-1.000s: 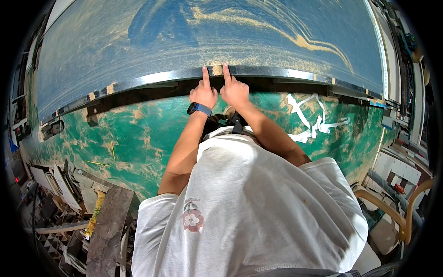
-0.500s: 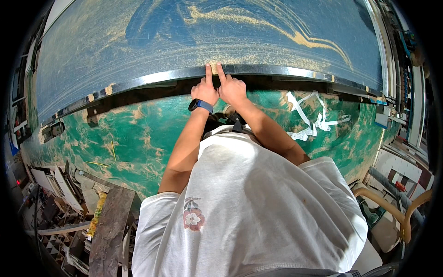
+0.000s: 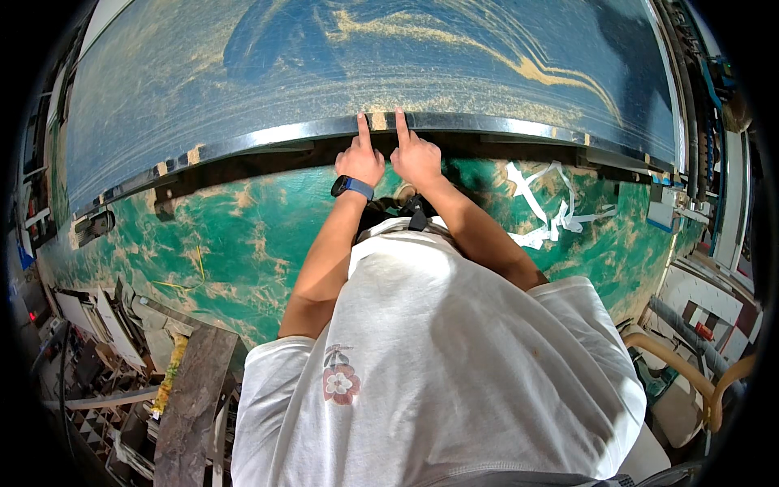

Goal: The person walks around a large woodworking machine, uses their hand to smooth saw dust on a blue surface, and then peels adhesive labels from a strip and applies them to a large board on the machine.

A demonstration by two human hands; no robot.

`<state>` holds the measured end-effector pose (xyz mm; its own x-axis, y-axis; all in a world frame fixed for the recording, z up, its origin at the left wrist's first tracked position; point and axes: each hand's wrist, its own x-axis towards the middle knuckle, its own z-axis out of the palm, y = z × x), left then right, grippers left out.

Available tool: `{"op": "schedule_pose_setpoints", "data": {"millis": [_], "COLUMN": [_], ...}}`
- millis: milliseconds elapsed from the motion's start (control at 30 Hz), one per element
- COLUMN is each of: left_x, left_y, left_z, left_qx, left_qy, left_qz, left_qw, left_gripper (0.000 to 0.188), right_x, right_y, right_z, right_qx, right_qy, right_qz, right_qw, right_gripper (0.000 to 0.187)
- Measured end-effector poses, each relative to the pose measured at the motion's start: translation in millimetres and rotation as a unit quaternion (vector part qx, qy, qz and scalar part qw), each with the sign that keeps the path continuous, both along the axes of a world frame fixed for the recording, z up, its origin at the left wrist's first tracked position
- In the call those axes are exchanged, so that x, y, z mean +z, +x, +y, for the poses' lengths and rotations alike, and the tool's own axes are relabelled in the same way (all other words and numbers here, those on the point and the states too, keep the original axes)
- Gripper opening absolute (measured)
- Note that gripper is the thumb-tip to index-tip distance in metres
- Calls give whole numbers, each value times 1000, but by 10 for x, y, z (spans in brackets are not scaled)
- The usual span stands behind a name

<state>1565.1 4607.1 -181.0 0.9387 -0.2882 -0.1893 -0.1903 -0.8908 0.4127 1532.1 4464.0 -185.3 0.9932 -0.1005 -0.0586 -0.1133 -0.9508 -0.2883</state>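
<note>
Both my hands rest at the near metal edge of a large dusty blue tabletop (image 3: 454,49). My left hand (image 3: 360,161), with a dark watch (image 3: 341,185) on its wrist, stretches its index finger onto the edge while its other fingers curl under. My right hand (image 3: 416,157) does likewise, its index fingertip a short gap to the right. Between the two fingertips lies a small tan patch (image 3: 378,120) on the rim, dust-coloured, possibly tape. Neither hand holds anything.
Tan dust (image 3: 535,68) lies in streaks across the tabletop. White crumpled strips (image 3: 560,217) lie on the dusty green floor (image 3: 235,235). Stacked boards (image 3: 191,406) stand behind me on the left; a curved wooden chair arm (image 3: 673,361) is behind on the right.
My right hand has slid right along the edge, widening the gap between my index fingers. The left hand has barely moved. A dark shadow has grown at the tabletop's upper right.
</note>
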Motion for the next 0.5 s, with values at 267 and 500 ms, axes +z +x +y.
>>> {"op": "schedule_pose_setpoints", "data": {"millis": [267,500], "left_x": [-67,-339], "left_y": [-98,-781], "left_z": [280,1245], "left_qx": [4,-4], "left_qy": [-74,-28], "left_qz": [-121,-19], "left_qw": [990,999], "left_gripper": [81,74], "right_x": [110,-495], "right_y": [-71,-700], "right_z": [-127,-1012], "right_qx": [98,180], "right_qy": [31,35], "right_qz": [-115,-96], "right_qw": [988,978], "right_gripper": [65,14]}}
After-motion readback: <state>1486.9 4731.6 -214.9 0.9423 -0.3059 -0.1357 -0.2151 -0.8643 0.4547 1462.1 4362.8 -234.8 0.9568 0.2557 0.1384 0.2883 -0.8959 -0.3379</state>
